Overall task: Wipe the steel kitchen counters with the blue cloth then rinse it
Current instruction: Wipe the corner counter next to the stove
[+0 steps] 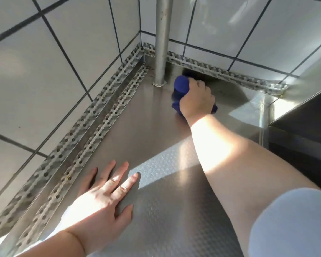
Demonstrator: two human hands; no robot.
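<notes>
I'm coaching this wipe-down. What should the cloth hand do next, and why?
Probably sweep the blue cloth left around the steel post base into the corner: the right hand grips it beside the post, and the left hand rests flat on the counter.

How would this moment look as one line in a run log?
stage: wiping corner | right hand: grips bunched blue cloth beside steel post | left hand: flat on steel counter

Harsh sun patches blow out both arms and the counter point(156, 127) — the rest's dim. Soft focus, edges warped.
</notes>
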